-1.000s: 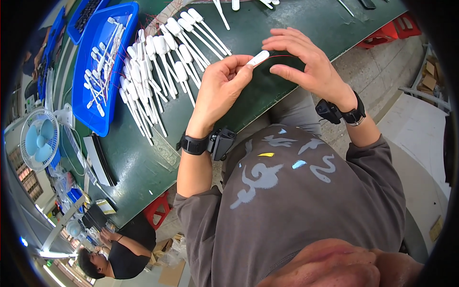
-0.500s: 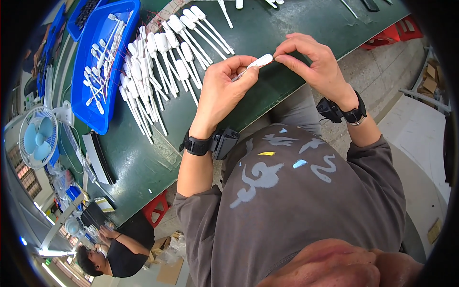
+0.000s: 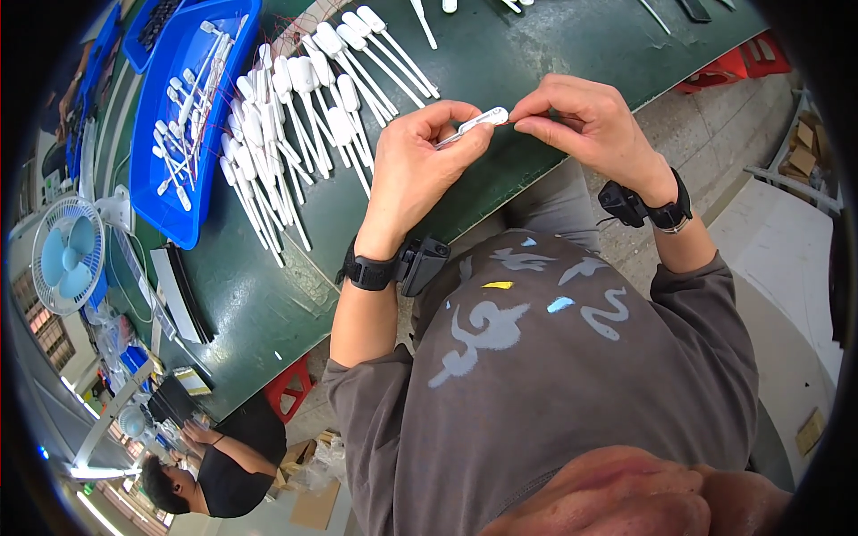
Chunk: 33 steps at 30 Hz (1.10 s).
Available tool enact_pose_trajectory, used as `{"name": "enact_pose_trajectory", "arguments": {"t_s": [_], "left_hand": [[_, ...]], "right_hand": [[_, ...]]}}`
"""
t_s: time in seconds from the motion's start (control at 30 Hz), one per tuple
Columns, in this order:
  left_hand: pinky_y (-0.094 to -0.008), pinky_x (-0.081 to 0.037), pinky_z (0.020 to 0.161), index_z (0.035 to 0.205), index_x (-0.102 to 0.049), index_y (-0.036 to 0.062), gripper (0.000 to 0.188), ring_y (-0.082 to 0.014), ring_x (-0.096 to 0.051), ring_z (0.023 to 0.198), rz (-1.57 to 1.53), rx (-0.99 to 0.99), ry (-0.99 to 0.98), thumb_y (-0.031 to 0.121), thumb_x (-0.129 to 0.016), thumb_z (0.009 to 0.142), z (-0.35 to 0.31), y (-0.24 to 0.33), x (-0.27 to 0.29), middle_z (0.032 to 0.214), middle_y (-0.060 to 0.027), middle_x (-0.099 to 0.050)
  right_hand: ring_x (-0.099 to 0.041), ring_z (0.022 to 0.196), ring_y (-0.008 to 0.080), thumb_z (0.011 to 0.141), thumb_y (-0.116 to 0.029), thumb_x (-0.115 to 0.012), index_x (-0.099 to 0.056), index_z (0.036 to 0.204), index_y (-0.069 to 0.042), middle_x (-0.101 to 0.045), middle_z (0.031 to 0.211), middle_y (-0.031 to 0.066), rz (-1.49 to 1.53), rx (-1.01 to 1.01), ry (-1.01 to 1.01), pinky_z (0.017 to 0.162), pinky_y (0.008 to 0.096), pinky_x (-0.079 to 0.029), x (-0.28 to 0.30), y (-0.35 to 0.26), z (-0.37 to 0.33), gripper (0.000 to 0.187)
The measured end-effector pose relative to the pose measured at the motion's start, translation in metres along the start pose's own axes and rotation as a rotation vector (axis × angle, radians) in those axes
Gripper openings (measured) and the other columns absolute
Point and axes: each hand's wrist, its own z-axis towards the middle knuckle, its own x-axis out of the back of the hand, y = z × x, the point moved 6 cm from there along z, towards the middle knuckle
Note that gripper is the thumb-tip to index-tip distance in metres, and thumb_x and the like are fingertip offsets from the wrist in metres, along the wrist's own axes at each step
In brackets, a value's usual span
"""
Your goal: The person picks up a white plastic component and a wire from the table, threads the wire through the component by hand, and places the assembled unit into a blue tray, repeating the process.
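Note:
Between the thumb and fingers of my left hand (image 3: 413, 165) is a white plastic stick (image 3: 488, 118) with a wide paddle-like head and a thin stem. Its head points right, and much of the stem is hidden by the hand. My right hand (image 3: 590, 121) is closed in a pinch just beyond the head, on a thin reddish wire (image 3: 511, 123) that seems to come from its end. Left of my hands, many similar white sticks (image 3: 259, 134) lie in an overlapping row on the green table (image 3: 259, 313).
A blue tray (image 3: 189, 234) at the left holds more white sticks and red wires. Beyond it stands a fan (image 3: 69, 255). A co-worker (image 3: 231, 469) sits at lower left near a red stool (image 3: 288, 393). Another red stool (image 3: 733, 64) is by the table's far right edge.
My right hand has moved slightly down, its fingers now more bunched. The stick's head has turned a little in my left hand, showing a marked face.

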Motion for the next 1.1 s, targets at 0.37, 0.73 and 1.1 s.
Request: {"name": "enact_pose_trajectory", "arguments": {"t_s": [0.37,0.73,1.1], "left_hand": [[-0.0237,-0.035,0.053,0.096,-0.072,0.0007,0.025,-0.0034,-0.042,0.056,0.029,0.003,-0.027,0.023,-0.073,0.085,-0.001,0.002,-0.002,0.057,0.0045,-0.046],[-0.0223,-0.034,0.053,0.096,-0.071,-0.0005,0.023,-0.0022,-0.042,0.057,-0.036,0.029,-0.055,0.021,-0.071,0.087,-0.003,0.002,-0.003,0.060,0.0063,-0.048],[-0.0201,-0.039,0.060,0.111,-0.071,-0.0026,0.028,-0.0013,-0.047,0.069,-0.143,0.024,-0.145,0.017,-0.067,0.092,-0.006,0.006,-0.003,0.077,0.0062,-0.059]], "right_hand": [[-0.060,0.068,0.0212,0.086,-0.004,-0.071,-0.066,0.092,-0.003,-0.060,0.082,0.0065,-0.083,-0.011,0.032,0.059,0.0317,-0.046,-0.001,-0.004,0.005,0.007],[-0.060,0.068,0.0214,0.086,-0.002,-0.070,-0.065,0.094,-0.004,-0.060,0.083,0.0060,-0.127,0.083,0.003,0.058,0.0317,-0.047,-0.001,-0.005,0.007,0.010],[-0.048,0.055,0.0142,0.082,0.002,-0.073,-0.069,0.094,-0.006,-0.056,0.071,0.0022,-0.139,0.202,0.053,0.050,0.0295,-0.035,-0.004,-0.011,0.009,0.015]]}}
